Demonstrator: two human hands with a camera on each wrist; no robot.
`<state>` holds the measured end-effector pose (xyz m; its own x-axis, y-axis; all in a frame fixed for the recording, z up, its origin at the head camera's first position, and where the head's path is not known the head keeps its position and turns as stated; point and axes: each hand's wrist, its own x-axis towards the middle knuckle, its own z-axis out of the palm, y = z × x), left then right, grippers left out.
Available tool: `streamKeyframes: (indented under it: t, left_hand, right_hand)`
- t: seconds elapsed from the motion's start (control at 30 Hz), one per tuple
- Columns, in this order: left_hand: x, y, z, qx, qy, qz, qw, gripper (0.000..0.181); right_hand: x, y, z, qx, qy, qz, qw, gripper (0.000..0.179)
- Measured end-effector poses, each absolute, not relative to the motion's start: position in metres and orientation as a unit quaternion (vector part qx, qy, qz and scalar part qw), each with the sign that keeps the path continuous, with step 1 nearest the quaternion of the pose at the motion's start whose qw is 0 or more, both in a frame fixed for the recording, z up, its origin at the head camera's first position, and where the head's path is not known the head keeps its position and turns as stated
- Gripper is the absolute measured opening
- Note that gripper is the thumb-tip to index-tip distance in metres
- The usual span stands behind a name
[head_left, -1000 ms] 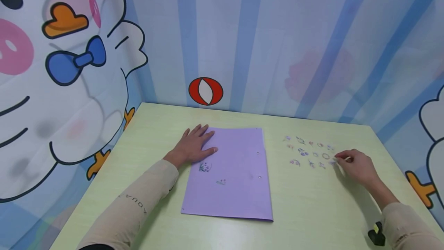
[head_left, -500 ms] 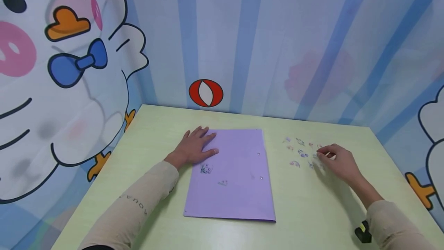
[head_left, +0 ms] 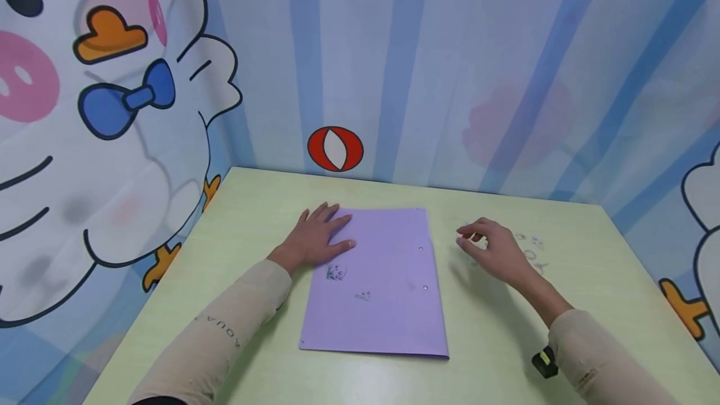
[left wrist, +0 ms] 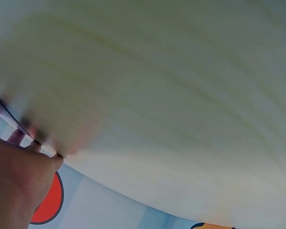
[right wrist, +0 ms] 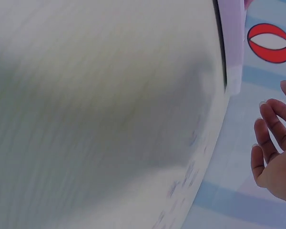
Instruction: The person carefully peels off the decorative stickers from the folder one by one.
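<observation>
My left hand [head_left: 312,237] rests flat on the upper left edge of a purple folder-like sheet [head_left: 382,324], its fingers spread. Two small flower-patterned pieces [head_left: 335,273] lie on that sheet, toward its left side. My right hand [head_left: 495,252] hovers over the left part of a group of small, flat, flower-like stickers [head_left: 530,255], hiding several of them. Its thumb and index finger are bent toward each other with a gap, and I see nothing between them. In the right wrist view, the right hand [right wrist: 279,164] has loosely curved fingers, with several stickers [right wrist: 188,171] on the table below.
The pale yellow-green table [head_left: 495,355] carries everything. Behind it stands a blue striped backdrop [head_left: 349,67] with cartoon figures and a red-and-white ball print [head_left: 335,149]. The sheet has small dots [head_left: 425,287] near its right edge.
My right hand has moved left across the stickers, from their right end to their left end, uncovering those on the right. My left hand stays on the sheet.
</observation>
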<state>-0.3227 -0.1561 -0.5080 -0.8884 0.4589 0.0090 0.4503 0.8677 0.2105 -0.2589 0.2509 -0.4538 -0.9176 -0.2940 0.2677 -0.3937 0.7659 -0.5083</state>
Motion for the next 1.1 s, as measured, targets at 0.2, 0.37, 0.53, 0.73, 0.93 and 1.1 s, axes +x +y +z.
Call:
streamKeyframes:
  t: [0.2,0.37,0.53,0.73,0.93,1.1]
  left_hand:
    - [-0.324,-0.156,-0.509,0.233,0.967,0.102,0.024,0.080]
    - [-0.323,-0.156,-0.508,0.233,0.967,0.102,0.025,0.080]
    - [-0.323,-0.156,-0.508,0.231,0.967,0.100,0.026,0.080]
    - [-0.324,-0.156,-0.509,0.231,0.968,0.098,0.027,0.081]
    - [-0.323,-0.156,-0.507,0.227,0.968,0.097,0.035,0.080]
    - [-0.323,-0.154,-0.506,0.225,0.969,0.096,0.031,0.080]
  right_hand:
    - [-0.262,0.224,-0.452,0.204,-0.928,0.300,0.087,0.025]
    - [-0.264,0.209,-0.454,0.212,-0.925,0.303,0.082,0.024]
    - [-0.265,0.193,-0.458,0.229,-0.919,0.310,0.076,0.024]
    - [-0.264,0.174,-0.465,0.256,-0.907,0.329,0.055,0.025]
    - [-0.263,0.155,-0.466,0.279,-0.899,0.336,0.043,0.028]
    - [-0.263,0.141,-0.463,0.298,-0.891,0.342,0.032,0.031]
